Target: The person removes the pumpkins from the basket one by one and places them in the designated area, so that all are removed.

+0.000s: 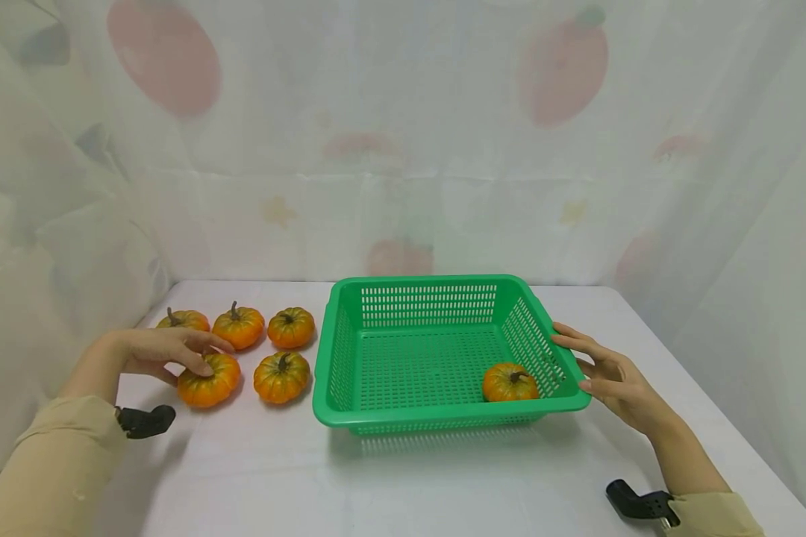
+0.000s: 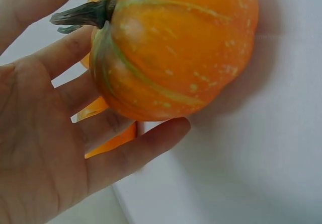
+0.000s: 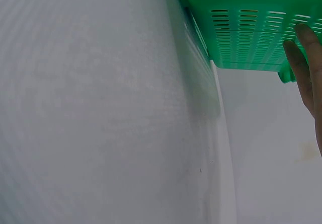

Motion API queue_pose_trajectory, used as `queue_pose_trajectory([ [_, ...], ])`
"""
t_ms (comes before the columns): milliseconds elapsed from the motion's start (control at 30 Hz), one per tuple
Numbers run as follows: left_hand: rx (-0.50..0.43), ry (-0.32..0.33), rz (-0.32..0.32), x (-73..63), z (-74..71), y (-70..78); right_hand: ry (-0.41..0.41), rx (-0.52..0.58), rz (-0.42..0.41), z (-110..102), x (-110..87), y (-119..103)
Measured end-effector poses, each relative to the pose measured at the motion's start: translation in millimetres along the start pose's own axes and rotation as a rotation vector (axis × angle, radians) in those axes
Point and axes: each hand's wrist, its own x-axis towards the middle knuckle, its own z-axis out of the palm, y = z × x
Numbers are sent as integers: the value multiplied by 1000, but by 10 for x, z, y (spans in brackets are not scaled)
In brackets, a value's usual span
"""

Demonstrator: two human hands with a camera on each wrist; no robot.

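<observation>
My left hand (image 1: 168,352) reaches over the nearest-left small orange pumpkin (image 1: 210,382) on the table. In the left wrist view, its spread fingers (image 2: 146,143) lie along one side of that pumpkin (image 2: 176,53), which has a dark green stem (image 2: 85,13). Over at the basket's right side, my right hand (image 1: 618,384) touches the rim with fairly straight fingers. The green plastic basket (image 1: 436,415) has slotted walls, and one orange-green pumpkin (image 1: 510,382) sits in its front right corner. The right wrist view shows fingertips (image 3: 297,58) against the basket's outer wall (image 3: 241,38).
Beside the left hand's pumpkin stands another pumpkin (image 1: 281,377). Three more form a row behind: a left one (image 1: 184,320), a middle one (image 1: 239,327) and a right one (image 1: 291,327). A white cloth covers the table (image 1: 275,477); printed curtains (image 1: 443,209) hang around it.
</observation>
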Motion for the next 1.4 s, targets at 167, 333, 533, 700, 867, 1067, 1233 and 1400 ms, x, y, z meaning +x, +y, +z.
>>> queue_pose_trajectory([
  [167,26,21,6,-43,-3,1,3,1,3,6,2,-9],
  [333,34,24,35,-102,-9,27,11,0,16,8,-3,-17],
  [533,73,55,74,-164,-36,76,23,-9,28,15,-3,-22],
  [700,107,92,113,-259,-90,100,18,-18,13,24,3,-19],
  [867,131,119,156,-372,-128,155,13,-11,16,19,1,-27],
  [1067,226,165,210,-456,-75,307,7,5,26,6,6,-38],
  [1233,279,226,261,-490,15,486,8,-2,33,11,7,-34],
  [1400,278,238,346,-450,120,756,4,-3,22,14,-3,-38],
])
